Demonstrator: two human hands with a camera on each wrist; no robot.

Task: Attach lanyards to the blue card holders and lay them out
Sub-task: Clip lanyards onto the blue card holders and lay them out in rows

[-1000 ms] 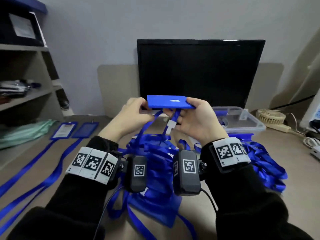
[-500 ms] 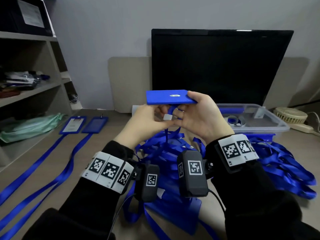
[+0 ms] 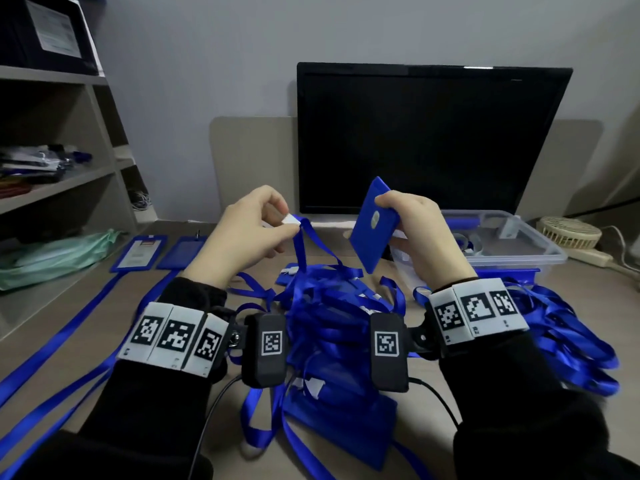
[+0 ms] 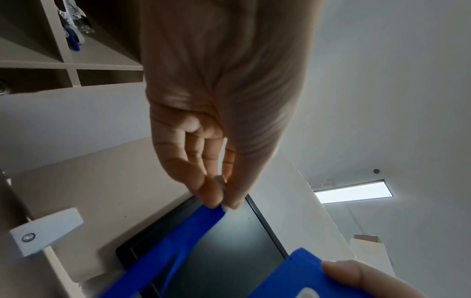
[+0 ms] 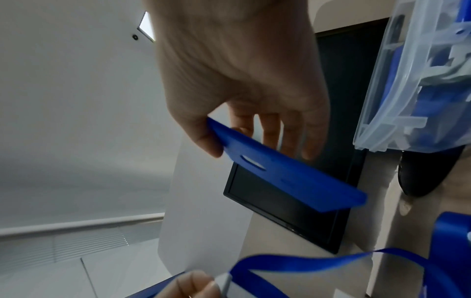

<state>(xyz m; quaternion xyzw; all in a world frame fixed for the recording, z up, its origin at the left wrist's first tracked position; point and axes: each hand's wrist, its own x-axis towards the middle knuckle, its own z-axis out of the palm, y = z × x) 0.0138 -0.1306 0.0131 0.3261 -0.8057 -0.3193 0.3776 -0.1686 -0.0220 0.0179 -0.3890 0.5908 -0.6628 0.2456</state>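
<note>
Presently, head view: left hand (image 3: 242,237) pinches the white end of a lanyard (image 3: 304,244) above the counter (image 3: 450,375) pile; right hand (image 3: 422,237) grips a tilted blue card holder (image 3: 372,226), apart from it.
Left wrist: fingertips (image 4: 211,195) closed on the strap.
Right wrist: thumb (image 5: 203,139) and fingers clamp the holder's edge.

Shelf clutter (image 3: 38,164) (too blurred)
</note>
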